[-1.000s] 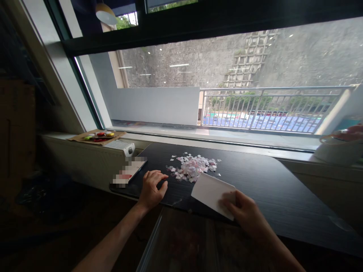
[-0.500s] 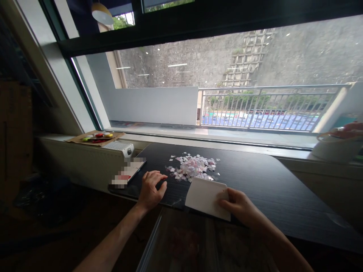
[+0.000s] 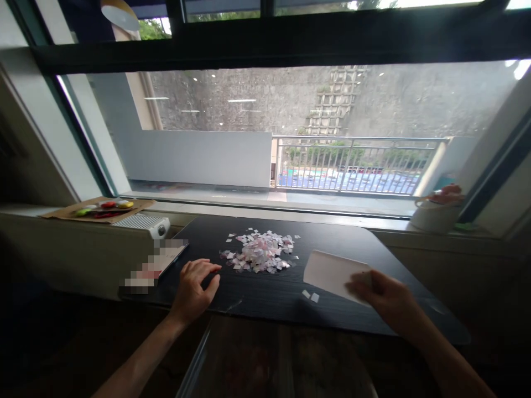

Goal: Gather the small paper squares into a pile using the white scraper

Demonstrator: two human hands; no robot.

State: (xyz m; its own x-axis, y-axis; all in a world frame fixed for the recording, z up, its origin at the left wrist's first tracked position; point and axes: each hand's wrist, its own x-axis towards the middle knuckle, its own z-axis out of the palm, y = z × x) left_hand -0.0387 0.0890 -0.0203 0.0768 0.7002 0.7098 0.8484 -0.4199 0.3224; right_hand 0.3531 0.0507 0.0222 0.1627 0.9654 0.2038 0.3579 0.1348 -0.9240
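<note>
A loose heap of small white and pinkish flakes (image 3: 263, 249) lies on the black table (image 3: 332, 235), with single flakes scattered round it. To the left of the heap, my left hand (image 3: 196, 286) hovers over or rests on the table, fingers bent, thumb apart, nothing in it. My right hand (image 3: 379, 296) pinches a white flat scraper (image 3: 332, 271) by its right end. The scraper is tilted and sits to the right of the heap. Two pale flakes (image 3: 310, 296) lie on the table close to its lower left edge.
A dark see-through container (image 3: 265, 354) is below the table's near edge. At the left edge lies a partly blurred flat item (image 3: 166, 262). A radiator (image 3: 143, 222) and brown board (image 3: 139, 207) stand beyond. A pale pot (image 3: 435, 215) is on the sill to the right.
My right hand has moved the scraper right and away from the heap, and two flakes now show on the table there. The view has turned right. My left hand keeps its pose.
</note>
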